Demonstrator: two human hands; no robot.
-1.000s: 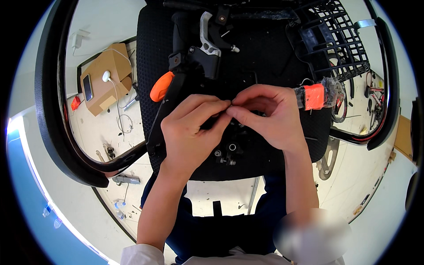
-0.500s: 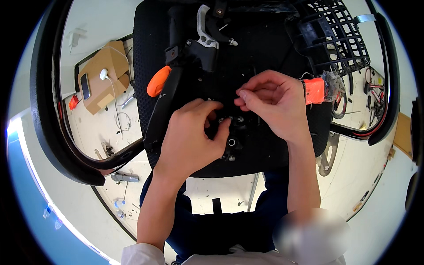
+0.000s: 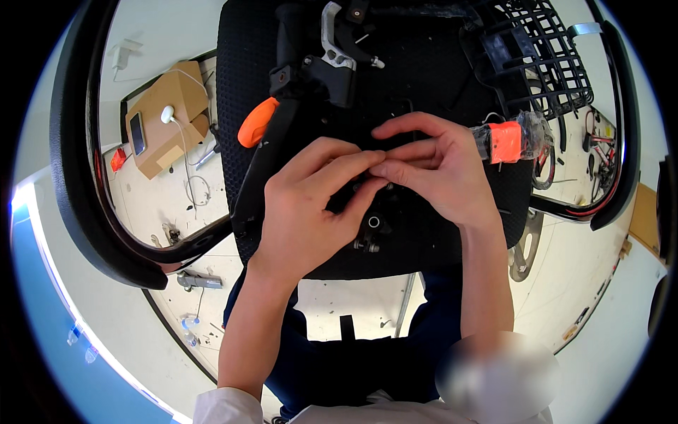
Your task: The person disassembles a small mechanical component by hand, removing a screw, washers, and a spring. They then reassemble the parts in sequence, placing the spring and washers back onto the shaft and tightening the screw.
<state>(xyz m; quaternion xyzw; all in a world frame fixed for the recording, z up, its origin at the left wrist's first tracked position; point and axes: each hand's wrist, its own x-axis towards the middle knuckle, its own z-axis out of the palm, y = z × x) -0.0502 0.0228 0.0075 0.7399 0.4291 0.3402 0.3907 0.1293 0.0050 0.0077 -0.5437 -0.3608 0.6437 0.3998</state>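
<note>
Over the black padded seat (image 3: 424, 247), my left hand (image 3: 311, 198) and my right hand (image 3: 445, 169) meet at the fingertips. Thumbs and index fingers of both pinch together; whatever sits between them is too small or hidden to make out. Just below the fingertips lies a small black metal bracket (image 3: 373, 223) with a round hole and bolts. Beyond my left hand rests a black handlebar grip (image 3: 288, 46) with a silver and black brake lever (image 3: 337, 60). An orange oval piece (image 3: 258, 123) lies left of these, by a flat black bar.
A black plastic basket (image 3: 544, 63) sits at the far right, with an orange-taped bundle (image 3: 506, 141) nearer. Curved black armrest tubes flank the seat. On the floor at left are a cardboard box (image 3: 169, 106), a phone (image 3: 137, 133) and a white cable.
My two hands have come together; the left fingertips rose from beside the bracket to meet the right fingertips. More of the bracket area shows below them.
</note>
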